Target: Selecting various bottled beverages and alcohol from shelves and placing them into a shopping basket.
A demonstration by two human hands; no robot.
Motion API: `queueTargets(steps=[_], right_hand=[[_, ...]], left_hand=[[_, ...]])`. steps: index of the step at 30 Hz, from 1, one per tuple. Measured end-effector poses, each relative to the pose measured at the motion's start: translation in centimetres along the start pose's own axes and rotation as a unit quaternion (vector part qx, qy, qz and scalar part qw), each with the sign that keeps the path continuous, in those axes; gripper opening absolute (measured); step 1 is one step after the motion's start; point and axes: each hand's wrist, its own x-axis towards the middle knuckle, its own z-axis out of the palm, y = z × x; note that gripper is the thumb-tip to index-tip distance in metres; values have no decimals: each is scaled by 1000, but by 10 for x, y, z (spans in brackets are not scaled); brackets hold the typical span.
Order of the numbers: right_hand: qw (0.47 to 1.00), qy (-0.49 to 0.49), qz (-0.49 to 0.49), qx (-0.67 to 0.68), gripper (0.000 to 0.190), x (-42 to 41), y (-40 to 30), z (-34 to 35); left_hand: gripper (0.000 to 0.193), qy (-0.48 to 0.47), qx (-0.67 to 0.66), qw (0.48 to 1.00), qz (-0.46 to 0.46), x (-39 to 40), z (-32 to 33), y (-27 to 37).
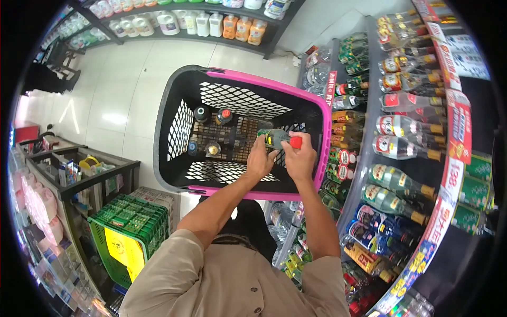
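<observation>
A black mesh shopping basket (pixel 174 174) with a pink handle lies before me. Over its right half I hold a green glass bottle (pixel 275 138) with a red cap, tilted almost level. My right hand (pixel 299 156) grips it around the neck, by the cap. Under the bottle's base end is my left hand (pixel 261 158), its fingers against the glass. Inside the basket, towards the left, stand several bottles: a dark one (pixel 201 114), a red-capped one (pixel 224 116), a blue-topped one (pixel 193 147) and one with a gold-coloured cap (pixel 213 149).
Shelves of glass bottles (pixel 396 126) line the right side. Detergent bottles (pixel 206 23) fill a shelf at the far side. Green plastic crates (pixel 126 222) and a dark-framed display bin (pixel 99 168) stand at the left. Part of a dark-clothed person (pixel 45 77) shows at upper left.
</observation>
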Motion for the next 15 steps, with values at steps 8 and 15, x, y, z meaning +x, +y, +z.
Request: queueTargets(steps=[8, 15], right_hand=[[997, -67, 40, -6, 34, 25, 69, 125], [996, -81, 32, 23, 37, 44, 125, 190]], left_hand=[[69, -28, -42, 988, -145, 59, 24, -86], [71, -44, -3, 986, -163, 83, 31, -129]])
